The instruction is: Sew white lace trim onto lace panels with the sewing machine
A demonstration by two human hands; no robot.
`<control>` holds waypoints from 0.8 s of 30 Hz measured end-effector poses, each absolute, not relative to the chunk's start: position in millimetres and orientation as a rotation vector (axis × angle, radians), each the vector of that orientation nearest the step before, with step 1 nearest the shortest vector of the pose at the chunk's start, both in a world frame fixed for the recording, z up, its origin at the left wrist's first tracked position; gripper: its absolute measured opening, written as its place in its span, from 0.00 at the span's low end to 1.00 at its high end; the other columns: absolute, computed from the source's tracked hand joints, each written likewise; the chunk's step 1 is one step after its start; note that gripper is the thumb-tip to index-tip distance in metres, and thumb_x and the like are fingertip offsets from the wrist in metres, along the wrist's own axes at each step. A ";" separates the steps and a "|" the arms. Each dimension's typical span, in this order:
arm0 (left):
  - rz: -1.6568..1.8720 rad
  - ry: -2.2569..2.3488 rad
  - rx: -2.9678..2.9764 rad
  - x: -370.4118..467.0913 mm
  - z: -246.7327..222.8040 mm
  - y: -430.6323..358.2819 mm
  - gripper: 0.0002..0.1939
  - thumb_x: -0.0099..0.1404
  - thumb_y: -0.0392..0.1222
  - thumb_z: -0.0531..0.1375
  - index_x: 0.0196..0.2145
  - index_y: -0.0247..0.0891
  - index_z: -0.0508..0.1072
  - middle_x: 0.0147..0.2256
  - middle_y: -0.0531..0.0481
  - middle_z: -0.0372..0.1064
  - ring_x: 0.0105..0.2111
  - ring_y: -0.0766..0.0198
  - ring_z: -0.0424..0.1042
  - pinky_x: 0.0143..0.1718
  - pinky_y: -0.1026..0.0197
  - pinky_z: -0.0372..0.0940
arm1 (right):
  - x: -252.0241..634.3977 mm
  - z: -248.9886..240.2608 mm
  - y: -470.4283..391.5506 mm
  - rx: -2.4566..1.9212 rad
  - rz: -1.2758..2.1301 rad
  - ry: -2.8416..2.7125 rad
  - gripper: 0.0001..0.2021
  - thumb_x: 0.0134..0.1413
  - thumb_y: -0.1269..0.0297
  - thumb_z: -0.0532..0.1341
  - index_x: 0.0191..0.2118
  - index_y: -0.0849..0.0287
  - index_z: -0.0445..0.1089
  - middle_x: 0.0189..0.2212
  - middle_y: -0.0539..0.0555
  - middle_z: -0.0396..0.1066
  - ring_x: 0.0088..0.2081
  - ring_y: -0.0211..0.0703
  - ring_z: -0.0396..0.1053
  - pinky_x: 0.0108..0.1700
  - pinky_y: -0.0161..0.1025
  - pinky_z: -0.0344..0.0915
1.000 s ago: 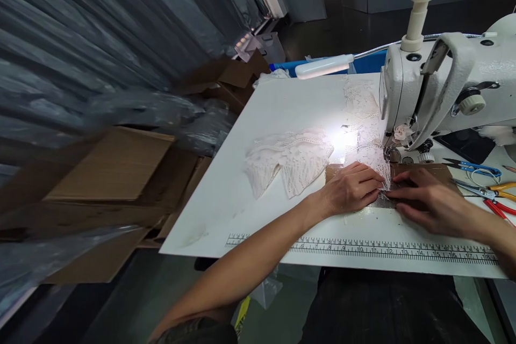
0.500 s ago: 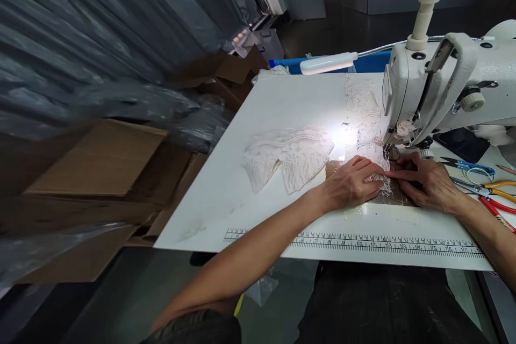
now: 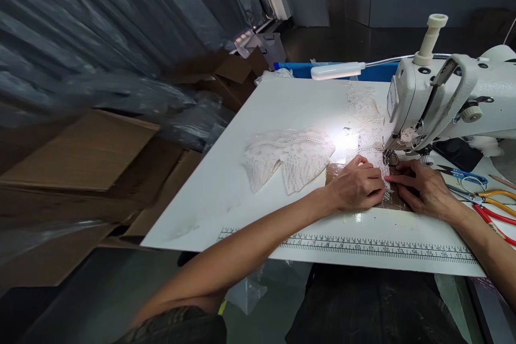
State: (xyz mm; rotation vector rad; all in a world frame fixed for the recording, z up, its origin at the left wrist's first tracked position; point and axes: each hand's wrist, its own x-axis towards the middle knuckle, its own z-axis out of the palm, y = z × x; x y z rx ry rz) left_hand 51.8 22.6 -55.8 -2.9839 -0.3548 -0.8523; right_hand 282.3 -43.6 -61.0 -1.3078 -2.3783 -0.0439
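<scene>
White lace runs along the table to the needle area of the white sewing machine. My left hand has its fingers curled on the lace edge, just in front of the presser foot. Close on the right, my right hand touches the same lace with its index finger, the other fingers bent over the brown plate. Another piece of white lace fabric lies flat to the left of my hands.
Blue-handled snips, yellow-handled pliers and a red-handled tool lie right of my right hand. A lamp reaches over the back edge. A printed ruler follows the front edge; cardboard boxes stand left.
The view has shifted slightly, so the machine appears lower. My left hand's fingers are more curled, and the lace end in front of the foot is more covered.
</scene>
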 end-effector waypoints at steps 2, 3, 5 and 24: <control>-0.796 -0.319 -2.974 54.5 -53.8 25.1 0.14 0.69 0.36 0.55 0.26 0.37 0.74 0.27 0.52 0.73 0.26 0.67 0.66 0.43 0.53 0.62 | 280.7 -60.3 -44.6 -1.319 -0.072 -2.380 0.15 0.65 0.62 0.57 0.51 0.50 0.78 0.43 0.61 0.72 0.41 0.53 0.71 0.40 0.48 0.70; -0.784 -0.290 -2.979 54.9 -53.1 26.5 0.14 0.69 0.36 0.55 0.26 0.37 0.74 0.27 0.52 0.72 0.26 0.67 0.65 0.43 0.54 0.61 | 279.8 -60.1 -45.0 -1.330 -0.083 -2.384 0.15 0.65 0.63 0.57 0.51 0.50 0.78 0.43 0.61 0.72 0.41 0.53 0.71 0.40 0.49 0.70; -0.795 -0.266 -3.002 54.0 -52.8 28.7 0.15 0.70 0.37 0.55 0.27 0.37 0.74 0.28 0.52 0.73 0.27 0.67 0.65 0.42 0.55 0.61 | 278.1 -59.5 -45.7 -1.350 -0.100 -2.397 0.16 0.65 0.63 0.56 0.51 0.52 0.79 0.43 0.62 0.72 0.41 0.53 0.71 0.40 0.49 0.69; -0.961 -0.497 -2.998 50.5 -67.2 35.3 0.13 0.73 0.37 0.53 0.36 0.37 0.76 0.37 0.50 0.77 0.31 0.66 0.70 0.38 0.58 0.63 | 264.6 -53.5 -40.7 -1.602 -0.134 -2.399 0.19 0.64 0.62 0.53 0.56 0.52 0.73 0.39 0.61 0.71 0.31 0.48 0.70 0.33 0.44 0.65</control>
